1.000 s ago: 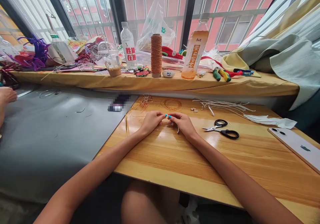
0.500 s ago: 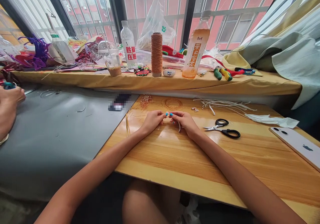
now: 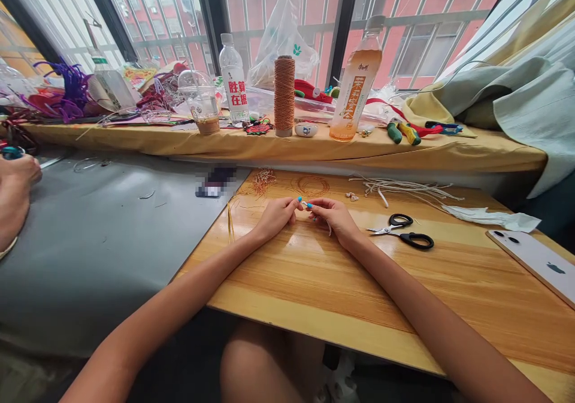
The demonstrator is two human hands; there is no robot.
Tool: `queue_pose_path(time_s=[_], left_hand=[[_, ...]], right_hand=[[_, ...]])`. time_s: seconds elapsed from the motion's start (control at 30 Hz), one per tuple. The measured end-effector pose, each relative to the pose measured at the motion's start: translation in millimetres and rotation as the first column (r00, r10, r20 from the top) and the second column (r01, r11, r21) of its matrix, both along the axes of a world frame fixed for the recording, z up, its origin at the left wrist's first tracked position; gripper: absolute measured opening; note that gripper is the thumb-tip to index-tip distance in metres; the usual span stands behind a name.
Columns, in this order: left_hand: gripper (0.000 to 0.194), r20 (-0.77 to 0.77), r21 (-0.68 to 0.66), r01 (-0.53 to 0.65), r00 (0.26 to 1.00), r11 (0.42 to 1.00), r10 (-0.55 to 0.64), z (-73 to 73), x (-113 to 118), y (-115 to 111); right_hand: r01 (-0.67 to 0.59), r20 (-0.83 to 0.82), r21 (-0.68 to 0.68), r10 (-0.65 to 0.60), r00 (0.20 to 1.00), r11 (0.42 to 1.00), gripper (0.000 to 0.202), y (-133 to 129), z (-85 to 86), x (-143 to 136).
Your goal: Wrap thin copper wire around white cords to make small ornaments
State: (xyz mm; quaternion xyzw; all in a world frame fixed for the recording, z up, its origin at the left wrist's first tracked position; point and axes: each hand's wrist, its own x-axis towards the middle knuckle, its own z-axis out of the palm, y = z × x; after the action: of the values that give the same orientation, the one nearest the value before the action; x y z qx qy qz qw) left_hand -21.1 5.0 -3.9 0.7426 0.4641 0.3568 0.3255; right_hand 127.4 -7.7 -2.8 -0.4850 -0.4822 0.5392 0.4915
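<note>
My left hand [image 3: 279, 214] and my right hand [image 3: 333, 214] meet over the wooden board, thumbs and fingertips pinched close together. Between them runs a short white cord [image 3: 305, 204], gripped from both sides; its loose end hangs below my right fingers. How the cord is looped or knotted is too small to make out. Beyond my hands lie a coil of thin orange thread [image 3: 311, 185], a heap of orange and white thread scraps [image 3: 263, 181] and small white knotted pieces [image 3: 351, 196]. Black-handled scissors [image 3: 401, 232] rest to the right of my right hand.
Several white cords [image 3: 404, 188] lie at the board's back right, near a white tissue [image 3: 492, 216] and a phone [image 3: 536, 262]. A ledge behind holds a brown thread spool [image 3: 284, 96], bottles and a cup. At far left, another person's hand [image 3: 18, 187] holds something teal.
My fingertips have shifted slightly, with the left thumb tip a little higher and the cord still between both hands. The other person's hand at far left has moved slightly left.
</note>
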Motion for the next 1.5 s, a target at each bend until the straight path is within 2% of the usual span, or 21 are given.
queue_pose_path(time_s=[0.2, 0.33, 0.5, 0.77, 0.9, 1.03, 1.3, 1.5], left_hand=[[0.04, -0.002, 0.01, -0.027, 1.0, 1.0, 0.028, -0.9, 0, 1], [0.03, 0.011, 0.059, -0.104, 0.995, 0.993, 0.103, -1.4, -1, 2], [0.02, -0.057, 0.103, -0.038, 0.997, 0.994, 0.044, -1.8, 0, 3], [0.025, -0.008, 0.106, -0.056, 0.998, 0.993, 0.057, 1.4, 0, -2], [0.029, 0.067, 0.037, -0.082, 0.995, 0.996, 0.079, -0.4, 0, 0], [0.028, 0.113, -0.092, -0.073, 0.99, 0.993, 0.083, -0.3, 0, 1], [0.026, 0.3, -0.293, -0.003, 0.949, 0.956, 0.095, 7.3, 3, -9], [0.022, 0.278, -0.373, 0.118, 0.96, 0.921, -0.01, 13.2, -2, -8]], right_hand=[[-0.047, 0.056, 0.037, 0.045, 0.997, 0.998, 0.024, -2, -0.1, -1], [-0.058, 0.13, 0.104, 0.044, 0.991, 0.993, 0.022, -1, -3.4, -1], [-0.142, 0.247, 0.173, 0.097, 0.964, 0.975, 0.023, 1, -8.9, 0], [-0.127, 0.331, 0.256, 0.036, 0.943, 0.958, 0.011, -4, -6.8, -4], [-0.118, 0.327, 0.229, 0.038, 0.944, 0.966, 0.012, -3, -6.0, -4], [-0.099, 0.283, 0.188, 0.042, 0.958, 0.977, 0.015, 2, -9.7, -2], [0.036, 0.221, 0.165, -0.073, 0.972, 0.986, 0.026, 5, -12.8, -2], [0.033, 0.142, 0.153, -0.055, 0.988, 0.988, 0.025, 0, -4.3, -4]])
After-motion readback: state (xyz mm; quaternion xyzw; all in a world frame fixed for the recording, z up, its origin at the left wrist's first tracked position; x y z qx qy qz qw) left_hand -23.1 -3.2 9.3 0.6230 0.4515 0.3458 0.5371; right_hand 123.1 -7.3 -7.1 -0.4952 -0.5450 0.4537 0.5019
